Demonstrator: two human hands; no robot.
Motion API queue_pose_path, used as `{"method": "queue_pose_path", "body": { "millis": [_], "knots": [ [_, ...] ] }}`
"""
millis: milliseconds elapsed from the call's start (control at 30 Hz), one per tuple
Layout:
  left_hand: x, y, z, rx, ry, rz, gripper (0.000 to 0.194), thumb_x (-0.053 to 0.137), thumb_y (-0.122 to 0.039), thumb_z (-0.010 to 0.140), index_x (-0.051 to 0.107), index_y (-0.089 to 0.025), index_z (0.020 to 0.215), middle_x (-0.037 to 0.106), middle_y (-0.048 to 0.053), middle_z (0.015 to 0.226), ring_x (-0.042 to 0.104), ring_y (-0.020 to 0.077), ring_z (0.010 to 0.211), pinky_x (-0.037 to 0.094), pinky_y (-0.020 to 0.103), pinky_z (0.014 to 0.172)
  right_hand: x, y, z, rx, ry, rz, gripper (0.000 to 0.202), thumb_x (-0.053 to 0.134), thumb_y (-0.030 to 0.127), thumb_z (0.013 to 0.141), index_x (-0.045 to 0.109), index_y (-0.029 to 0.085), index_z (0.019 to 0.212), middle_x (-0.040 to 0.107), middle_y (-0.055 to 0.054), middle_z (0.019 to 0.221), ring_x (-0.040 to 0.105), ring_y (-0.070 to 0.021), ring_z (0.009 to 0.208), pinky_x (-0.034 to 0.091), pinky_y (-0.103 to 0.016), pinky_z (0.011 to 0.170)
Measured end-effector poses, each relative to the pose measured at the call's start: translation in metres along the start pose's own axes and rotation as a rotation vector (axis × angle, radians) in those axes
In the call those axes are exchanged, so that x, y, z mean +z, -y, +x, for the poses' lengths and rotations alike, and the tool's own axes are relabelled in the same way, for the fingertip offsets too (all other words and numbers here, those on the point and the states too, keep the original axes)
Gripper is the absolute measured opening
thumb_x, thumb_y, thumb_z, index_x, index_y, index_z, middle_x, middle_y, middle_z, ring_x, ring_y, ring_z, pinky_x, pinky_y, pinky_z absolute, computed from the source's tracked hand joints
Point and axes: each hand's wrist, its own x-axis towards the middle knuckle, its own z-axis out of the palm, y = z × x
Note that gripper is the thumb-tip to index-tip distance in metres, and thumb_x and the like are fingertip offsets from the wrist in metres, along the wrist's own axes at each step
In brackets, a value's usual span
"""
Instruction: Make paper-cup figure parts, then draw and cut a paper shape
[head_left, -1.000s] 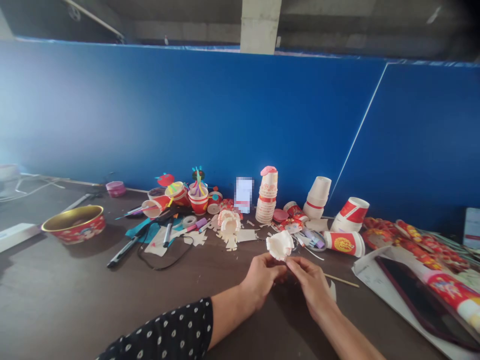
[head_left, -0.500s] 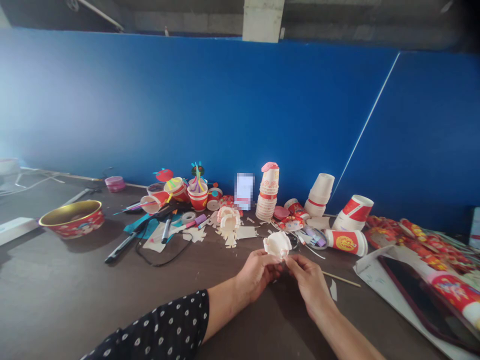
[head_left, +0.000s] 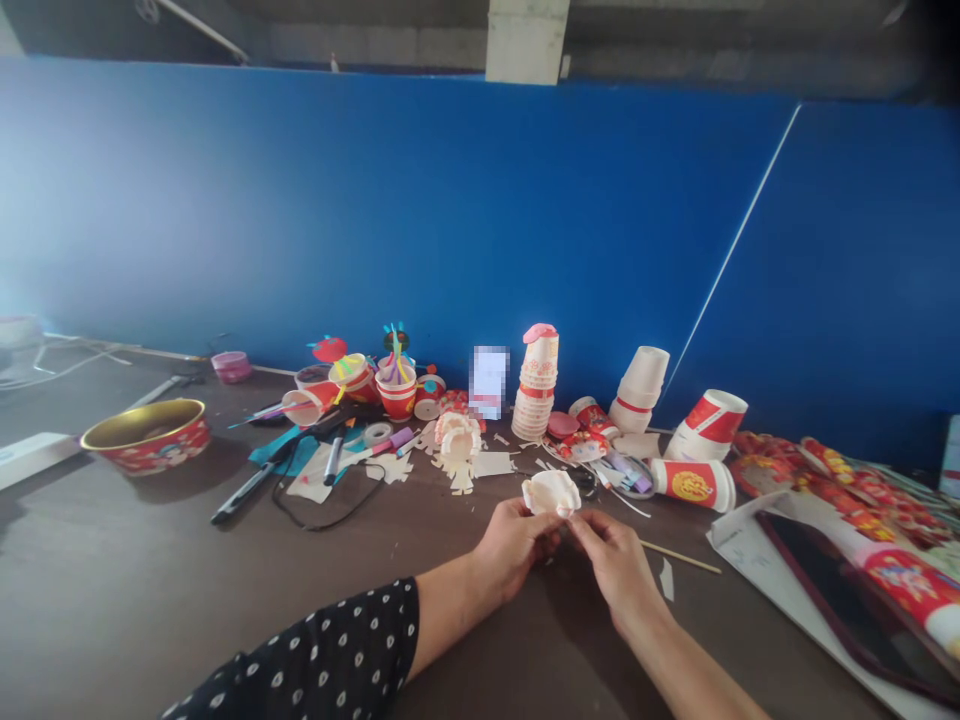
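Observation:
A small white paper piece [head_left: 553,493], cupped with an uneven rim, is held up between both hands above the dark table. My left hand [head_left: 516,545] is closed on its lower left edge, thumb on top. From the right, my right hand [head_left: 609,552] pinches its lower right edge with thumb and finger. Beyond the hands lies a similar cut white piece [head_left: 459,440] with fringed strips, among paper scraps. A thin wooden stick [head_left: 682,557] and a white scrap [head_left: 667,579] are beside my right hand.
A stack of paper cups [head_left: 535,390] rises near the blue partition [head_left: 450,220]. More cups [head_left: 694,485] lie right, by a dark tablet [head_left: 847,600]. Leftward are a gold-rimmed red bowl [head_left: 146,440], a black pen [head_left: 251,490], a marker [head_left: 334,462] and decorated cups [head_left: 396,392].
The white paper piece has tilted and sits slightly lower, showing more of its hollow side. Both hands keep hold of it and have barely moved.

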Motion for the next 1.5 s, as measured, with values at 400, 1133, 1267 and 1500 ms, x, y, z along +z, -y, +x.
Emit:
{"method": "queue_pose_path", "body": {
  "millis": [400,1133,1267,1500],
  "knots": [
    [0.002,0.002,0.002,0.024,-0.055,0.065,0.029,0.071,-0.033,0.053,0.052,-0.012,0.059,0.044,-0.005,0.042,0.037,0.0054,0.037,0.025,0.021,0.04,0.002,0.0,0.001,-0.068,0.021,-0.17,0.038,0.047,0.046,0.079,0.069,0.016,0.069,0.064,-0.003,0.053,0.055,-0.0188,0.052,0.039,-0.025,0.05],
    [0.0,-0.009,0.0,-0.157,-0.027,0.017,0.02,0.066,-0.023,0.059,0.051,-0.011,0.055,0.046,-0.002,0.043,0.042,0.0063,0.038,0.029,0.021,0.042,-0.001,0.001,0.0,-0.178,0.074,-0.267,0.026,0.047,0.038,0.08,0.063,0.018,0.074,0.068,-0.006,0.067,0.063,-0.0224,0.066,0.046,-0.028,0.063],
    [-0.001,-0.007,0.002,-0.161,-0.04,0.027,0.019,0.066,-0.022,0.058,0.051,-0.01,0.056,0.047,-0.001,0.043,0.044,0.0073,0.038,0.03,0.021,0.041,-0.001,0.003,-0.001,-0.176,0.084,-0.281,0.026,0.047,0.038,0.08,0.063,0.019,0.073,0.068,-0.005,0.066,0.062,-0.0222,0.066,0.046,-0.028,0.063],
    [-0.001,-0.005,0.002,-0.137,-0.047,0.04,0.019,0.067,-0.022,0.057,0.051,-0.011,0.056,0.046,-0.002,0.041,0.041,0.0067,0.037,0.03,0.021,0.041,-0.001,0.007,0.0,-0.167,0.077,-0.265,0.025,0.049,0.037,0.079,0.065,0.018,0.076,0.07,-0.005,0.07,0.063,-0.0216,0.066,0.046,-0.026,0.061]
  ]
}}
